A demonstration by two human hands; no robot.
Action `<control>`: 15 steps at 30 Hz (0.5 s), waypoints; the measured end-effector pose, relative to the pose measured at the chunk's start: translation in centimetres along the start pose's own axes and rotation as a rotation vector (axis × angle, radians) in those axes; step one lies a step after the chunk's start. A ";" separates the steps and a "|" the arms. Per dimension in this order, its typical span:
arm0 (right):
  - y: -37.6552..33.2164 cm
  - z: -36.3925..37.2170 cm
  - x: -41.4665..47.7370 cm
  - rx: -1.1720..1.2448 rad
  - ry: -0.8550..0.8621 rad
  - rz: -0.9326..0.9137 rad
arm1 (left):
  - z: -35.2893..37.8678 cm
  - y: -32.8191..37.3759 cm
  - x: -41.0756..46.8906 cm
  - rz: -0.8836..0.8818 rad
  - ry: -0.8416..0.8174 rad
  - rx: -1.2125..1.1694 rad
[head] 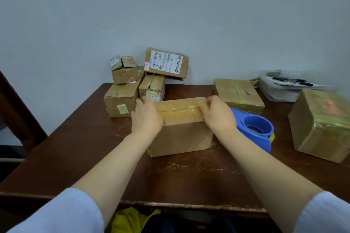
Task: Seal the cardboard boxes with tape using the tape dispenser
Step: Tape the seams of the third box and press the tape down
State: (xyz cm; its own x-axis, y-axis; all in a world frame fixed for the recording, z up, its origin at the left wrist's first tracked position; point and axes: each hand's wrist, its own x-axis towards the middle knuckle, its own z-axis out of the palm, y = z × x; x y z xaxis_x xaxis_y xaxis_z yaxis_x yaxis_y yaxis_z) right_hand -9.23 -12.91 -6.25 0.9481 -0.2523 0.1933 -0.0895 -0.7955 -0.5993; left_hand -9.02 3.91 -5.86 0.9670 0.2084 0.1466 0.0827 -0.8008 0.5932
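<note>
Nearest the camera, 2 pale sleeves (56, 213) frame a scrap of yellow cloth (130, 219) below the edge of the scratched brown table (94, 157). Both forearms reach to the cardboard box (181, 136) in the middle of the table, whose top seam carries a yellowish strip of tape (180, 109) running left to right. The left hand (146, 114) lies on the left end of the top with its fingers fairly straight, pressing rather than gripping. The right hand (217, 114) sits at the right end with its fingers bent onto the strip; I cannot tell whether it pinches the tape or only rubs it down. The blue tape dispenser (253, 128) lies just beside the box on the right, in neither hand, so the step looks like smoothing. To do it well, steady the box with 1 hand, sweep outward from the middle, and press the ends over the edges so no corner lifts. Farther back stand a pile of smaller boxes (132, 89) on the left, a flat box (238, 92) and a big box (322, 125) on the right, and a plastic tub (280, 92) of pens by the wall.
</note>
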 end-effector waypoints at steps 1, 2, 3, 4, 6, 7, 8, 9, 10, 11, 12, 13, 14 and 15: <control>-0.2 -0.1 0.0 -0.019 -0.061 -0.031 | 0.0 0.3 -0.1 0.057 -0.037 0.058; -0.4 -0.1 -0.2 -0.024 -0.111 -0.058 | 0.1 0.6 -0.4 0.105 -0.066 0.113; -0.4 0.0 -0.4 -0.023 -0.139 -0.076 | 0.3 0.7 -0.6 0.136 -0.080 0.172; -0.4 0.0 -0.6 -0.017 -0.149 -0.085 | 0.5 0.7 -0.7 0.141 -0.089 0.224; -0.3 -0.4 -0.4 0.016 -0.193 -0.104 | 0.5 0.9 -0.7 0.105 -0.088 0.261; -0.1 -0.9 -0.1 0.051 -0.241 -0.114 | 0.2 0.9 -0.5 0.085 -0.096 0.270; 0.1 -1.4 0.2 0.112 -0.281 -0.115 | -0.1 1.0 -0.4 0.084 -0.109 0.287; 0.5 -2.1 0.3 0.190 -0.291 -0.097 | -0.2 1.1 -0.3 0.126 -0.121 0.325; 1.1 -2.7 0.4 0.251 -0.265 -0.050 | -0.4 1.1 -0.1 0.211 -0.136 0.375; 1.9 -3.2 0.5 0.279 -0.212 -0.006 | -0.5 1.1 0.1 0.313 -0.169 0.416; 2.8 -3.6 0.4 0.256 -0.155 0.031 | -0.6 1.2 0.1 0.400 -0.227 0.449; 3.7 -3.9 0.2 0.161 -0.114 0.053 | -0.7 1.3 0.1 0.457 -0.292 0.483; 4.6 -4.2 -0.1 0.016 -0.114 0.064 | -0.7 1.4 0.2 0.491 -0.346 0.527; 5.2 -4.3 -0.4 -0.147 -0.141 0.070 | -0.6 1.5 0.2 0.512 -0.382 0.572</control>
State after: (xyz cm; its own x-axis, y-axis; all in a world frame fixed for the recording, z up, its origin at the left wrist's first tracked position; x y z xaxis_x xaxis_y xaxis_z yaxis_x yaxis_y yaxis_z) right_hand -11.42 -19.36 -6.10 0.9704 -0.2385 0.0384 -0.1905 -0.8533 -0.4855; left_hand -8.83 3.11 -4.46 0.9249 -0.3769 -0.0500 -0.3763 -0.9263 0.0209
